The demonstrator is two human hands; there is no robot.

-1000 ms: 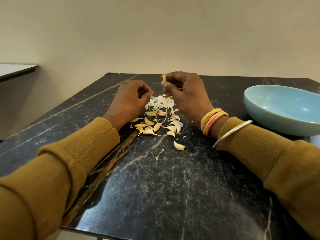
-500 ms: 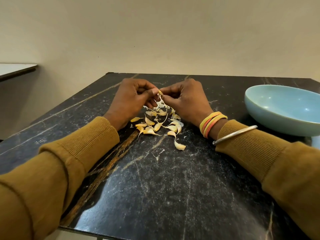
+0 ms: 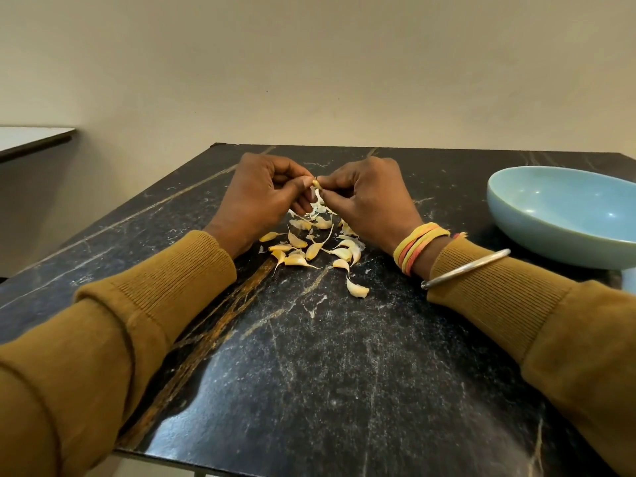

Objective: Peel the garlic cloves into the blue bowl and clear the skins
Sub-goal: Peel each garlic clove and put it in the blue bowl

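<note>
My left hand [image 3: 261, 197] and my right hand [image 3: 364, 197] meet above the table, both pinching one small garlic clove [image 3: 315, 183] between thumbs and fingertips. A strip of white skin [image 3: 318, 201] hangs down from the clove. Under the hands lies a pile of several garlic cloves [image 3: 309, 249] mixed with loose white skins [image 3: 311, 215]. One clove [image 3: 358, 290] lies apart, nearer to me. The blue bowl [image 3: 564, 215] stands at the right, and its visible inside holds nothing.
The dark marble table [image 3: 309, 373] ends at a front edge close to me and a far edge near the beige wall. A second tabletop [image 3: 31, 137] shows at the far left. Bangles and a metal bracelet [image 3: 464, 268] sit on my right wrist.
My right hand came down from holding the clove up alone, and my left hand rose to join it. Both now pinch the clove slightly higher, with skin hanging off it.
</note>
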